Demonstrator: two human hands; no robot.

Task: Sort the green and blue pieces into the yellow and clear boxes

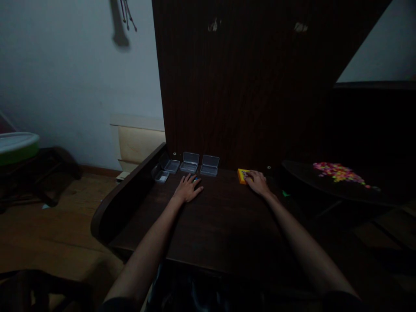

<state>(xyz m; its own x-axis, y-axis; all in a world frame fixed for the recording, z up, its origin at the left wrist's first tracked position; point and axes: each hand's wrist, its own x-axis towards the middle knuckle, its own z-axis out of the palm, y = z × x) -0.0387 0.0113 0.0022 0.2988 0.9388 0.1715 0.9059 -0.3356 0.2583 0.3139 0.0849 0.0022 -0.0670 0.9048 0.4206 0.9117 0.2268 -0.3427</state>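
Note:
My left hand (188,188) lies flat on the dark wooden desk (214,221), fingers stretched out, with a small blue-green bit showing under its fingertips. Just beyond it stand three clear plastic boxes with open lids (190,163) and a smaller one (161,176) at the left. My right hand (258,182) rests on the desk with its fingers curled onto a small yellow-orange box (242,175).
A dark wooden back panel (247,82) rises behind the desk. To the right, a lower dark shelf (312,182) carries a heap of small pink and yellow pieces (338,172). A green-rimmed round object (16,147) sits at far left above a wooden floor.

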